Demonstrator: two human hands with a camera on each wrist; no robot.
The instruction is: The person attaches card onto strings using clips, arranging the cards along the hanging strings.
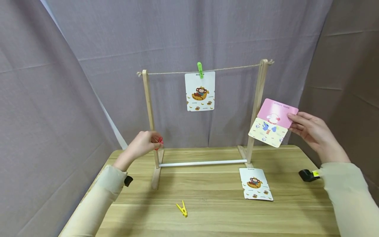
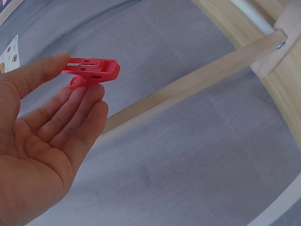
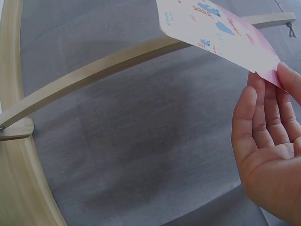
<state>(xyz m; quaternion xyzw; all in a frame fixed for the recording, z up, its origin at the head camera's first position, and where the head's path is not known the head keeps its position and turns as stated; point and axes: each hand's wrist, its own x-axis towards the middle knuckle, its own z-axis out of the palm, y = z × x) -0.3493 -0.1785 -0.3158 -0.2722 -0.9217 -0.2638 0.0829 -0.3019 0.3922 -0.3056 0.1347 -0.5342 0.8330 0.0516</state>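
Red clip [image 2: 96, 69] and pink-and-yellow card [image 1: 270, 125] held at opposite ends of the stand [image 1: 202, 163].
By the stand's left post [image 1: 149, 110], the red clip is pinched between thumb and fingertips of the left hand [image 1: 143, 144]. Just beside the right post [image 1: 257, 95], the pink-and-yellow card is gripped at one edge between thumb and fingers of the right hand [image 1: 315, 131]; the post is partly covered by it in the head view, and whether they touch cannot be told. On the stand's string [image 1: 237, 67], a monkey card [image 1: 200, 94] is hung by a green clip [image 1: 200, 70]. A second monkey card [image 1: 256, 185] is laid on the table [image 1: 213, 194] in front of the right post; a yellow clip [image 1: 183, 210] is laid well in front of the stand.
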